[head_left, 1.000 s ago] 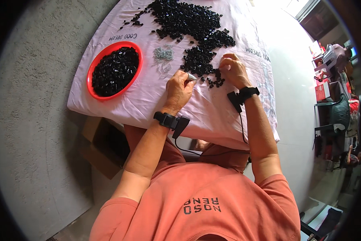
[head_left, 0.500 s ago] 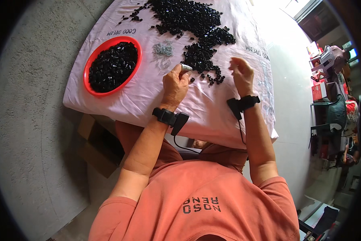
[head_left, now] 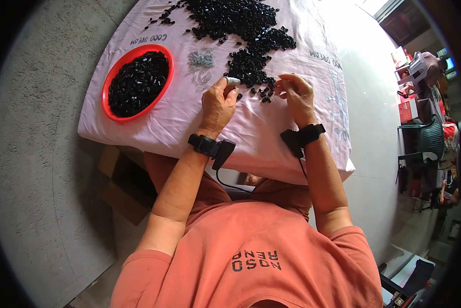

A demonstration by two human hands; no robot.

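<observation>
My left hand (head_left: pixel 218 107) is closed near the front of a pile of small black plastic pieces (head_left: pixel 248 64). A silvery-grey wrap or cap (head_left: pixel 232 81) shows at its index fingertip; what the fingers pinch is too small to make out. My right hand (head_left: pixel 298 100) hovers at the pile's right front edge, its fingers bent and thumb apart, with nothing visible between them. Beyond my left hand lies a small heap of thin, shiny metal pieces (head_left: pixel 202 59). To its left stands a red basin (head_left: pixel 170 69) filled with similar black pieces.
A pale pink cloth (head_left: pixel 261 131) covers the table. Black straps with small devices circle both wrists, joined by a thin cable (head_left: pixel 230 186). An open cardboard box (head_left: pixel 120 190) sits below the table at left. A green chair (head_left: pixel 429 141) and other people are far right.
My right hand has moved left and slightly down toward the loose black pieces. My left hand stays closed beside the pile. The whole view has shifted slightly.
</observation>
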